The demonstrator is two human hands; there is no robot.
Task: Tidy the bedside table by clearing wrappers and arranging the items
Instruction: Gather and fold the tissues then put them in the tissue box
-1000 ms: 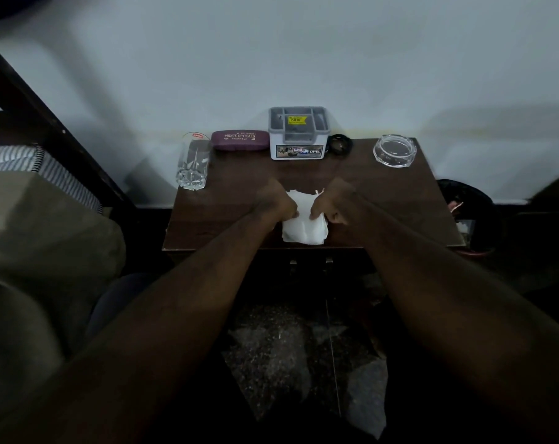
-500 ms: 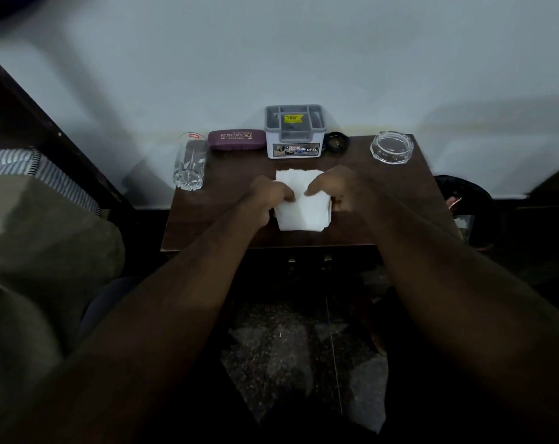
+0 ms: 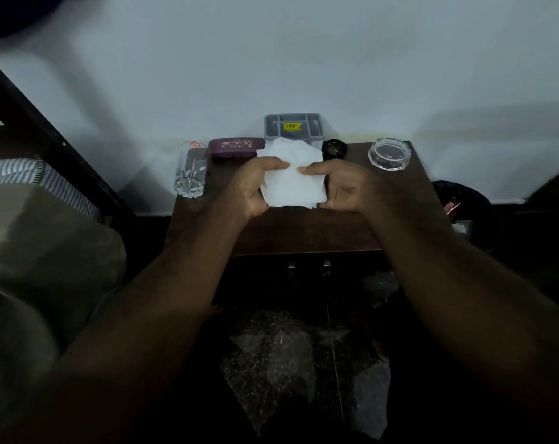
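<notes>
While both hands meet over the middle of the dark wooden tabletop (image 3: 303, 232), a folded white tissue (image 3: 292, 179) is held between them, raised so that it covers the front of the grey organiser box (image 3: 292, 126) behind it; the left hand (image 3: 255, 187) has its grip pinched on the tissue's left edge, thumb on the near face and fingers curled behind; the right hand (image 3: 339, 187) has its grip pinched on the right edge, thumb (image 3: 316, 169) laid across the upper part of the sheet; whether the tissue's lower edge touches the tabletop I cannot tell. Beyond the left grip and a little to its left lies a maroon spectacle case (image 3: 236, 148) against the wall; further left of that stands an upright cut drinking glass (image 3: 191, 169) at the tabletop's corner. Just beyond the right grip sits a small round black object (image 3: 334, 149), too dark to identify; further right of it rests a clear glass ashtray (image 3: 389, 154) near the far right corner. Well to the right of the right grip, off the tabletop and lower, a dark bin (image 3: 464, 206) stands on the floor with scraps inside; to the left of the left arm lies a bed (image 3: 47, 251) with striped and plain bedding.
</notes>
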